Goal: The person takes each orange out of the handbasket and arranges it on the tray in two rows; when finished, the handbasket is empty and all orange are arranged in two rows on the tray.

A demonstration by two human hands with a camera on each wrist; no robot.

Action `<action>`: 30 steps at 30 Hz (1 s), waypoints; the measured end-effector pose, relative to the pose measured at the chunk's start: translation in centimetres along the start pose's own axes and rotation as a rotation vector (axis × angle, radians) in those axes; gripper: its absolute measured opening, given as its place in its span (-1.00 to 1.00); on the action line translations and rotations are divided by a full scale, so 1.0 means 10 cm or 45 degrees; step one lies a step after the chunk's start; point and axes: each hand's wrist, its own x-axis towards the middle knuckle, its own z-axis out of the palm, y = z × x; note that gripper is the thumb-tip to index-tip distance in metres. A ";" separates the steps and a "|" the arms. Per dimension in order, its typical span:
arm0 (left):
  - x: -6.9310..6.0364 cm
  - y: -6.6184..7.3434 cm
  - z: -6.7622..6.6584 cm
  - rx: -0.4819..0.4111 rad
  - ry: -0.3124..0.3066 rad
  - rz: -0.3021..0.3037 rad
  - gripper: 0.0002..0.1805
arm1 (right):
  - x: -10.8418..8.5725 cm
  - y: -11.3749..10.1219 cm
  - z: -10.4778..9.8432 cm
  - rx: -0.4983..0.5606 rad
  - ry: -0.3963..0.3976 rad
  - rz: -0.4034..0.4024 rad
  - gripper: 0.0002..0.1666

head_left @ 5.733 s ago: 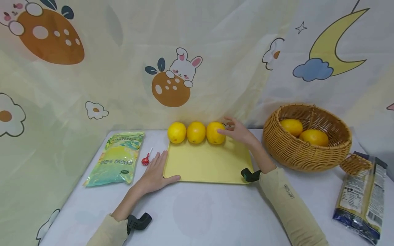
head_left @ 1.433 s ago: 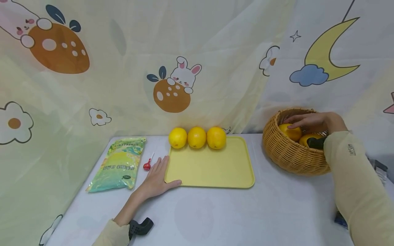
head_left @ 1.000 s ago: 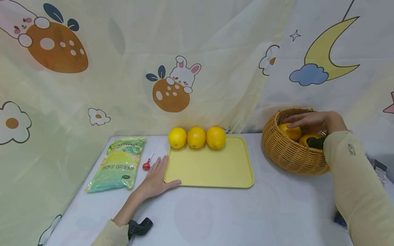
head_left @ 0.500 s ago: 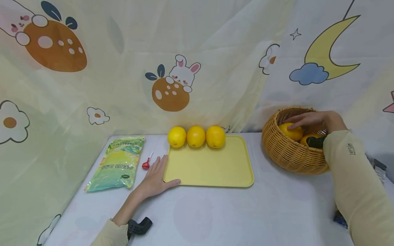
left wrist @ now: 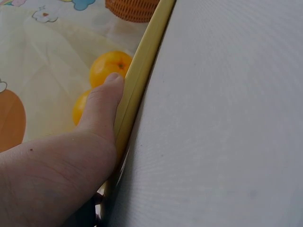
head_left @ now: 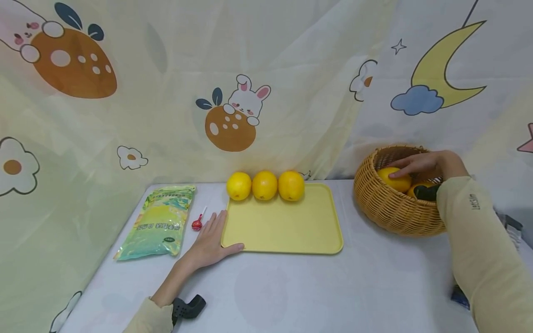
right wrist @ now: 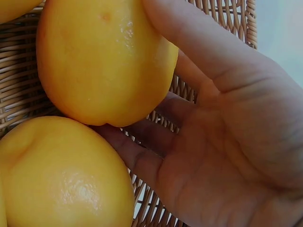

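Three on the tray, one in hand, more in the basket

Standing by the surface (head_left: pixel 291 291), I note three yellow fruits (head_left: pixel 264 185) side by side along the far edge of the yellow tray (head_left: pixel 287 231). Row stops short of the far right corner. My judgement: these three are placed, a fourth is begun.

Gripped fruit (head_left: pixel 393 182): inside the wicker basket (head_left: pixel 387 210), not yet lifted out. Right hand (head_left: pixel 429 165) is grasping it, thumb against the peel, fingers reaching behind; firmness of hold cannot be told.

Left hand (head_left: pixel 210 243): released, fingers extended at the tray's left edge, thumb at the near edge. Probably steadying the tray.

Remaining: a second fruit (right wrist: pixel 66 175) lies just beside the gripped one, and part of another fruit (right wrist: pixel 16 9) shows in the right wrist view. Full basket count not possible; hand and sleeve cover some of it.

Green-yellow bag (head_left: pixel 158 222) and red lollipop (head_left: pixel 197 224) lie left of the tray, neither one held
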 end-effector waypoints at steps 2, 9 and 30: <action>0.00 0.00 0.00 0.002 0.000 0.000 0.26 | 0.00 0.00 0.00 0.005 0.005 0.000 -0.08; 0.00 0.00 -0.01 0.004 0.010 -0.002 0.26 | 0.00 -0.01 0.01 0.002 0.032 0.035 -0.05; 0.00 -0.01 0.01 0.012 0.024 0.015 0.25 | 0.03 0.00 0.05 0.047 0.033 0.047 -0.03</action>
